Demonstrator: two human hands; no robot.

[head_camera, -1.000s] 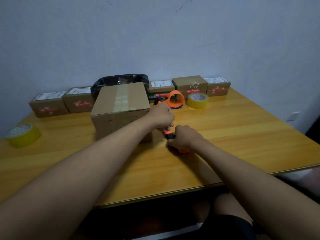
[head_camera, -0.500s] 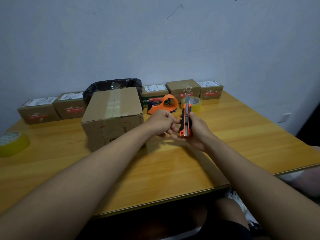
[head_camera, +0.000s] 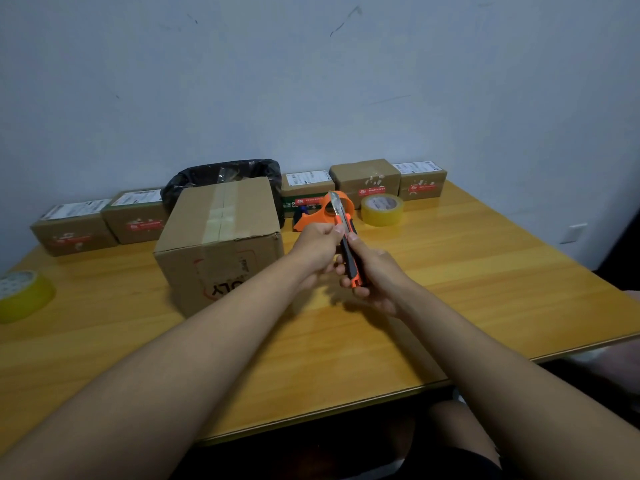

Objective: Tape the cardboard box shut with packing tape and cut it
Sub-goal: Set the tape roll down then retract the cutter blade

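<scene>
Two hands: raised together above the table, just right of the box.
Table: a glossy yellow wooden table (head_camera: pixel 485 271) is seen carrying everything.
Box: the brown cardboard box (head_camera: pixel 221 244) is set on the table left of the hands, its top seam covered by a strip of clear tape.
Right hand: the right hand (head_camera: pixel 372 277) is wrapped around the orange-and-black utility knife (head_camera: pixel 348 252), held upright with the blade extended.
Left hand: the left hand (head_camera: pixel 317 249) is closed, its thumb pressed on the knife near the blade base.
Dispenser: an orange tape dispenser (head_camera: pixel 320 213) is placed behind the hands.
Rolls: a yellowish packing tape roll (head_camera: pixel 382 209) is laid beside the dispenser; another yellowish roll (head_camera: pixel 22 294) is at the far left edge.
</scene>
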